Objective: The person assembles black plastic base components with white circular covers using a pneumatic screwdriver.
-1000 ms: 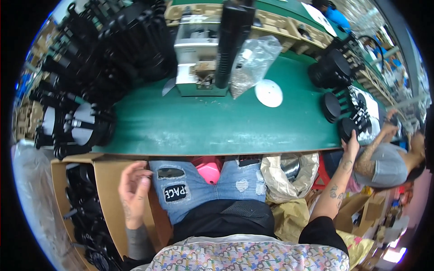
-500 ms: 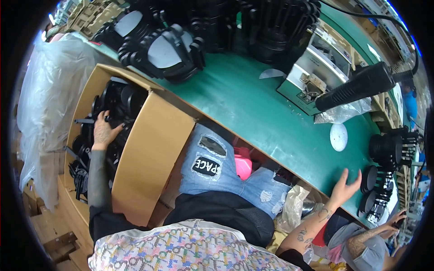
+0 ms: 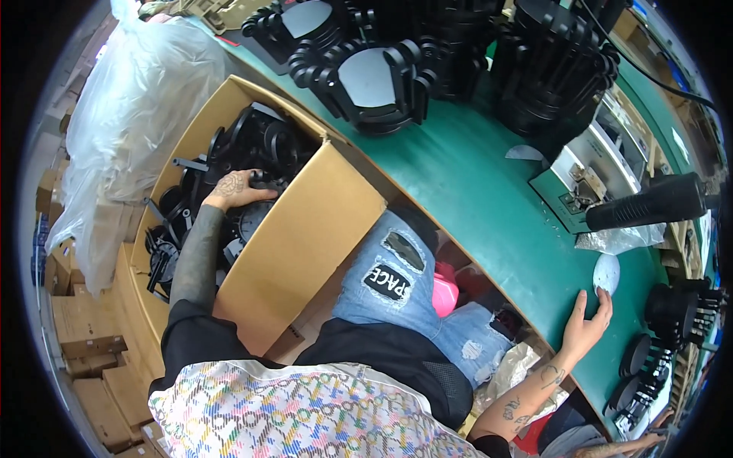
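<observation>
My left hand (image 3: pixel 231 189) is down inside a tall cardboard box (image 3: pixel 305 229), its fingers curled over a black plastic part (image 3: pixel 264 182). Around it in the box lie several more black parts, some round and some with arms. Over the green table my right hand (image 3: pixel 586 327) is open, thumb and fingers apart. Its fingertips reach the near edge of a pale round disc (image 3: pixel 607 273) lying on the tabletop. Whether they press on the disc I cannot tell.
Black parts with finger-like arms, one with a grey disc (image 3: pixel 372 76), stand along the far side of the green table (image 3: pixel 458 191). A metal box device (image 3: pixel 578 191) and a black cylindrical handle (image 3: pixel 649 210) are right. More black parts (image 3: pixel 676 313) line the right edge. Plastic sheeting (image 3: pixel 145 114) hangs left.
The view has shifted, so the scene sits further right. My left hand has closed around a black part in the box. My right hand has moved to the pale disc.
</observation>
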Available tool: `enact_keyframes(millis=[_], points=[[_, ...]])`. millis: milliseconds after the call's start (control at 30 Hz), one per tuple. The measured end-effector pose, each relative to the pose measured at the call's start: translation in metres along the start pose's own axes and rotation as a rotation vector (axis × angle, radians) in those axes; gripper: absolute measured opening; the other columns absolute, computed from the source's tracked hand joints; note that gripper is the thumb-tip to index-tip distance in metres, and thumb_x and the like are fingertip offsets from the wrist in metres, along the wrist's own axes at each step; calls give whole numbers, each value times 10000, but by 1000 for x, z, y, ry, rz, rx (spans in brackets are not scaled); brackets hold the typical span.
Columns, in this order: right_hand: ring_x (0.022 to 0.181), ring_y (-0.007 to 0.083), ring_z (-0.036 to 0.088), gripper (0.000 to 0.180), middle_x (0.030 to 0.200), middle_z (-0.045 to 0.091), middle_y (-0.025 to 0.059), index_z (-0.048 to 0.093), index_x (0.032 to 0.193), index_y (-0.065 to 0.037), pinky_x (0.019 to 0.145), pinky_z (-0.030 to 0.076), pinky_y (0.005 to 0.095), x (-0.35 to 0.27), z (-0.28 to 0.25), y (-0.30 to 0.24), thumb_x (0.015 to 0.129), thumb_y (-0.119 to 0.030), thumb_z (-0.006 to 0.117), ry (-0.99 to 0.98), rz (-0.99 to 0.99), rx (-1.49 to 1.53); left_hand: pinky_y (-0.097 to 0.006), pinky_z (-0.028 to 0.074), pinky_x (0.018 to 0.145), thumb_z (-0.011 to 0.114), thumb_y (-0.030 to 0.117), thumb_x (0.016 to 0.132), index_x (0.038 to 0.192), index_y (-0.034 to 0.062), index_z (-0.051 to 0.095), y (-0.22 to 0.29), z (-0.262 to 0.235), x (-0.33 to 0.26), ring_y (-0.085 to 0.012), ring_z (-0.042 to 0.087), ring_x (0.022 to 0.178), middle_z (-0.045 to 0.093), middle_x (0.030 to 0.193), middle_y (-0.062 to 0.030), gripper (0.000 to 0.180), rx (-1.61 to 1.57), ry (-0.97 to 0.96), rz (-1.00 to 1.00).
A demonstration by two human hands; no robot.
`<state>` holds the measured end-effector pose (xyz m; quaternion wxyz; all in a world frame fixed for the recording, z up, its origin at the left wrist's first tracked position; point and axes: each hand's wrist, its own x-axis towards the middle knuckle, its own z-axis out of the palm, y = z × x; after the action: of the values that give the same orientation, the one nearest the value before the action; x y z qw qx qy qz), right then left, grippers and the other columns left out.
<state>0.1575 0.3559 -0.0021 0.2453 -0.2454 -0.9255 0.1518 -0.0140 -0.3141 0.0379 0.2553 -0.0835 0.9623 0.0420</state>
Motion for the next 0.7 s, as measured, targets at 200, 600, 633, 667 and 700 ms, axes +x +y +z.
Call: enact_keyframes(millis=[200,600,633,667,700], points=[[1266,354,518,349,1365,563,173,647,1202,-61,1068,395,441,-2,1,-1,918,-257,698,-15,-4,-39,-352,375,1110,887,521,631,1524,-11,312,0,-20,-8,-308,482,1366,507,1465,-216,1188,-145,-457,87],[1264,353,518,342,1373,562,165,655,1194,-65,1065,398,438,-2,2,-1,924,-272,693,-17,2,-57,-327,322,1156,956,383,542,1532,-74,258,4,-4,-31,-283,453,1384,430,1525,-213,1295,-440,-358,-7],[1264,353,518,342,1373,562,165,655,1194,-65,1065,398,438,-2,2,-3,924,-272,693,-19,-1,-50,-327,322,1156,956,383,542,1532,-74,258,-9,3,-30,-283,453,1384,430,1525,-213,1295,-442,-354,-14],[1265,353,518,341,1373,561,165,655,1193,-66,1066,399,439,-1,2,-4,924,-272,692,-23,-8,-49,-324,321,1155,956,371,546,1528,-78,262,-31,17,-24,-273,456,1379,441,1517,-208,1284,-456,-296,18],[1265,353,518,339,1373,561,165,655,1192,-67,1066,399,439,0,3,-5,925,-273,692,-23,-15,-54,-321,321,1155,956,360,550,1524,-82,267,-44,26,-20,-263,460,1374,453,1509,-203,1272,-472,-240,55]])
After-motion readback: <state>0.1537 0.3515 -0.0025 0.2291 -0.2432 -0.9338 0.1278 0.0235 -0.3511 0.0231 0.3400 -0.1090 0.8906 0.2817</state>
